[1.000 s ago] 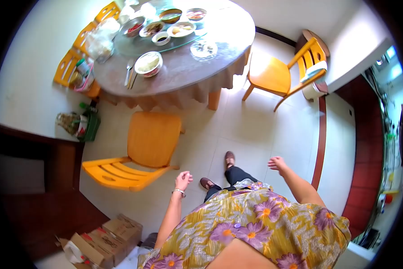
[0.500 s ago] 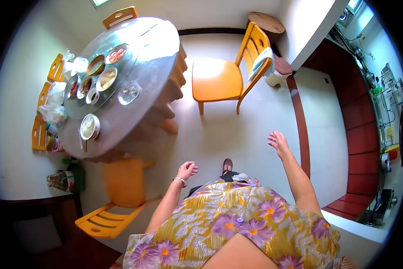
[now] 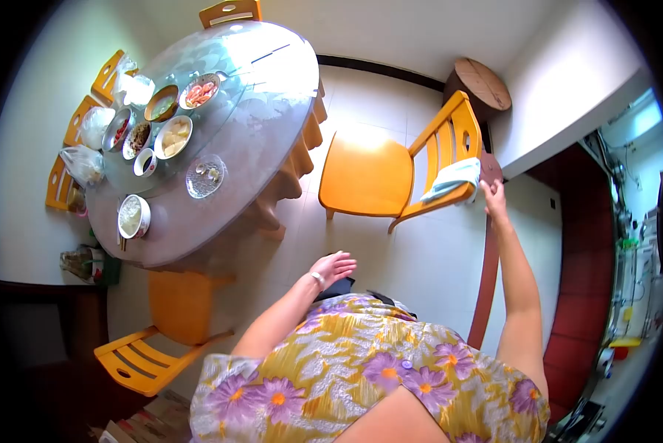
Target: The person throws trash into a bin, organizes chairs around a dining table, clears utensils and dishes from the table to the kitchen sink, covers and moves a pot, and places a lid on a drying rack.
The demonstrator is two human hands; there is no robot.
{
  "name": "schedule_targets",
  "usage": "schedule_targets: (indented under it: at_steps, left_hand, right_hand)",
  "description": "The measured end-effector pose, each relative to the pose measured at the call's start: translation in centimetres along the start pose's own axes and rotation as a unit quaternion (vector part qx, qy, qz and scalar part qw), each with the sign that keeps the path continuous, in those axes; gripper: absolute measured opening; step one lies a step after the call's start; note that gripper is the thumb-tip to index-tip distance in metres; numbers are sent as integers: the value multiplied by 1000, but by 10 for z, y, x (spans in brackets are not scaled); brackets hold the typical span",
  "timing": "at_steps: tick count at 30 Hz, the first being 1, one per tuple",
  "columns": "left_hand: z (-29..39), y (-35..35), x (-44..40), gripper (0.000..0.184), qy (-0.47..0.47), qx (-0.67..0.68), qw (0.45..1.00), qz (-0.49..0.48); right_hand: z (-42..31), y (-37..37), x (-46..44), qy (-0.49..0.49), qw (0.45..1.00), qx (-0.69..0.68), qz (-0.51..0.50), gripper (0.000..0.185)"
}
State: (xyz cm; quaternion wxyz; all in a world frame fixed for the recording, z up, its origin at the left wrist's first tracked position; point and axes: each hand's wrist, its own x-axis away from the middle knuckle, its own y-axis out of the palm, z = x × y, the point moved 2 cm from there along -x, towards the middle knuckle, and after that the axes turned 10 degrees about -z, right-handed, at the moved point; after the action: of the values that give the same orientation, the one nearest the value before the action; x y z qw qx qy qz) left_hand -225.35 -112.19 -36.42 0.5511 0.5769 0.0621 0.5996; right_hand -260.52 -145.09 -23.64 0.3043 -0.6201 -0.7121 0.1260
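Observation:
My right hand [image 3: 494, 198] is stretched out beside the back of a wooden chair [image 3: 368, 174], with its fingers apart and nothing in them. A pale folded cloth [image 3: 453, 179] hangs over the top of that chair's back, close to my fingertips; whether they touch it I cannot tell. My left hand [image 3: 334, 266], with a bracelet at the wrist, is held in front of my body above the floor, its fingers extended and empty. To the left stands a round table [image 3: 250, 173] with a bowl of rice [image 3: 133, 216] and chopsticks near its edge.
Several dishes, a glass plate [image 3: 206, 176] and plastic bags [image 3: 85, 164] are on the table. Another chair [image 3: 180, 306] stands at lower left. A round wooden stool [image 3: 482, 85] is by the wall. Red cabinets [image 3: 586, 273] line the right side.
I have come closer to the chair with the cloth. My right hand has reached forward to its back, and my left hand has moved forward and right, its fingers straightening.

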Motion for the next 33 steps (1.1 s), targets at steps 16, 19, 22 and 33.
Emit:
schedule_targets:
  at_steps: [16, 19, 22, 33]
  left_hand:
    - [1, 137, -254, 68, -191, 16, 981, 29]
    - [-1, 179, -295, 81, -199, 130, 971, 29]
    - [-15, 204, -336, 65, -99, 265, 957, -63]
    - [-31, 201, -380, 37, 62, 469, 875, 105]
  right_hand:
    - [-101, -26, -211, 102, 969, -21, -225, 71]
    - [-111, -4, -285, 124, 934, -43, -331, 58]
    - [-94, 19, -323, 159, 902, -66, -397, 49]
    - [-124, 30, -301, 125, 900, -122, -400, 34]
